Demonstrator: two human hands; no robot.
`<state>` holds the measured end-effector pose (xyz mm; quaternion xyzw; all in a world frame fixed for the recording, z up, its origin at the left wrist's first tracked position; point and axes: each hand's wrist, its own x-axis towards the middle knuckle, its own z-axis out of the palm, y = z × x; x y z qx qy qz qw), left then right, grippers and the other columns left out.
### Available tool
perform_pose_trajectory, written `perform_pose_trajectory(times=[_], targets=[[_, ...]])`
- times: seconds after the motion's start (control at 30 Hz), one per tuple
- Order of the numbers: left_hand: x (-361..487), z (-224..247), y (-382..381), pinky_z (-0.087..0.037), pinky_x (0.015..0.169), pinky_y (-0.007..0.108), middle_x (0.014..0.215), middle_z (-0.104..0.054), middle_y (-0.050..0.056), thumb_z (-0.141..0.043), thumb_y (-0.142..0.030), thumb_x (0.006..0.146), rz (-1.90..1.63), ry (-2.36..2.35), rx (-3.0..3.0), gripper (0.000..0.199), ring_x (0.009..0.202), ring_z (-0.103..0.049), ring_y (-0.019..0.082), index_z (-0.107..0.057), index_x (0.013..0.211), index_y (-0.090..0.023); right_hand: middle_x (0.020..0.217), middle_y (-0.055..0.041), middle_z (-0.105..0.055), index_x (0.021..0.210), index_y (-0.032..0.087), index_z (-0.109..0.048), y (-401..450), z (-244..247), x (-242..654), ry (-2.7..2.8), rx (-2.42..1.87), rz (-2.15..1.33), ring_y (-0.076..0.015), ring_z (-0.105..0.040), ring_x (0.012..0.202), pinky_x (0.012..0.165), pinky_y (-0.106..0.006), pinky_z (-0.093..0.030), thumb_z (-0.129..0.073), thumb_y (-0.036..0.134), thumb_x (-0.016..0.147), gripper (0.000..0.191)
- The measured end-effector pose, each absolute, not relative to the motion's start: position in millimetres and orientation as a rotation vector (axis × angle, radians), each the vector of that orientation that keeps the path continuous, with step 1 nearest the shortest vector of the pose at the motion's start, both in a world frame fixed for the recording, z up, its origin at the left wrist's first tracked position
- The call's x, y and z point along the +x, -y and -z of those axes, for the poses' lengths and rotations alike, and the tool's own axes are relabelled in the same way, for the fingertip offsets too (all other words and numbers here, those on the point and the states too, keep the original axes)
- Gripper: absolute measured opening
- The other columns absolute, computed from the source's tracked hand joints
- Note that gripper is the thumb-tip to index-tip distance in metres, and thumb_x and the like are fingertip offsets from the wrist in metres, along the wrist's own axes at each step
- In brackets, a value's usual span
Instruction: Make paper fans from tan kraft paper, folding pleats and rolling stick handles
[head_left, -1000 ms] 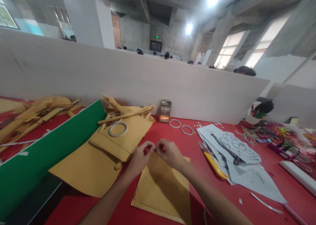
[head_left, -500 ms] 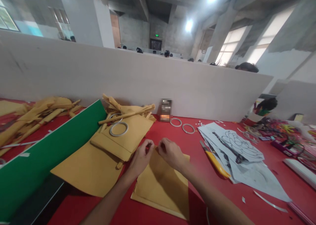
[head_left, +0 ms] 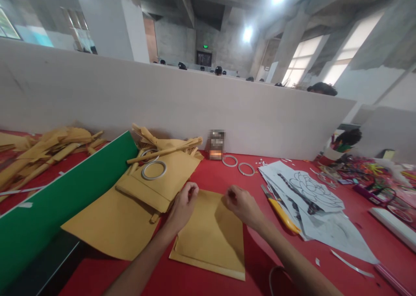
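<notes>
A folded brown kraft paper sheet or envelope lies flat on the red table in front of me, its near edge slightly layered. At its upper left corner is my left hand, with the fingers curled closed. My right hand is at the upper right corner, fingers also curled in a pinch. Whatever the fingertips hold, if anything, is hidden or too small to make out. The top edge of the paper runs between both hands.
More kraft paper is stacked at left, with a tape roll on top, beside a green divider. Two tape rings lie ahead. A yellow utility knife and printed drawings lie right. A white partition stands behind.
My hands have moved apart along the paper's top edge, the right one going right and slightly down, the left one a little left. The paper's upper middle is now uncovered.
</notes>
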<state>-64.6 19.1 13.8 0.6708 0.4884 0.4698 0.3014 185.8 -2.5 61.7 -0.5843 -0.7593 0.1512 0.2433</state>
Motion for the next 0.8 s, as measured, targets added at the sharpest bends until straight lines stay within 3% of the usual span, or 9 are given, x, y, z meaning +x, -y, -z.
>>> perform_pose_trajectory(times=[0.37, 0.53, 0.67, 0.8], targets=[[-66.8, -13.8, -21.9, -0.047, 0.071, 0.030, 0.080, -0.058, -0.001, -0.048, -0.052, 0.105, -1.273, -1.283, 1.718, 0.029, 0.075, -0.058, 0.021, -0.056, 0.098, -0.025, 0.086, -0.0036, -0.070, 0.091, 0.024, -0.059, 14.3, -48.5, 226.9, 1.972, -1.486, -0.531, -0.0203, -0.065, 0.077, 0.073, -0.030, -0.045, -0.056, 0.034, 0.098, 0.012], [-65.9, -15.5, -24.3, -0.045, 0.065, 0.028, 0.075, -0.052, -0.003, -0.049, -0.056, 0.102, -1.351, -1.276, 1.612, 0.032, 0.068, -0.053, 0.019, -0.054, 0.095, -0.025, 0.098, -0.0070, -0.073, 0.109, 0.023, -0.062, 11.9, -38.2, 227.6, 1.718, -1.352, -0.874, -0.0238, -0.069, 0.087, 0.077, -0.034, -0.054, -0.060, 0.064, 0.098, 0.042], [-64.6, -14.9, -28.0, -0.050, 0.070, 0.028, 0.083, -0.061, 0.000, -0.054, -0.054, 0.098, -1.397, -1.238, 1.513, 0.030, 0.076, -0.061, 0.019, -0.055, 0.097, -0.024, 0.087, -0.0056, -0.070, 0.090, 0.022, -0.063, 8.2, -31.5, 228.0, 1.593, -1.339, -0.995, -0.0235, -0.065, 0.080, 0.072, -0.033, -0.052, -0.062, 0.080, 0.090, 0.059], [-63.7, -16.3, -27.6, -0.055, 0.075, 0.030, 0.095, -0.073, 0.005, -0.061, -0.054, 0.093, -1.361, -1.186, 1.462, 0.035, 0.087, -0.070, 0.022, -0.065, 0.104, -0.021, 0.076, -0.0011, -0.061, 0.081, 0.021, -0.059, 8.3, -33.5, 230.5, 1.531, -1.337, -0.924, -0.0181, -0.057, 0.070, 0.065, -0.029, -0.045, -0.066, 0.077, 0.090, 0.056]])
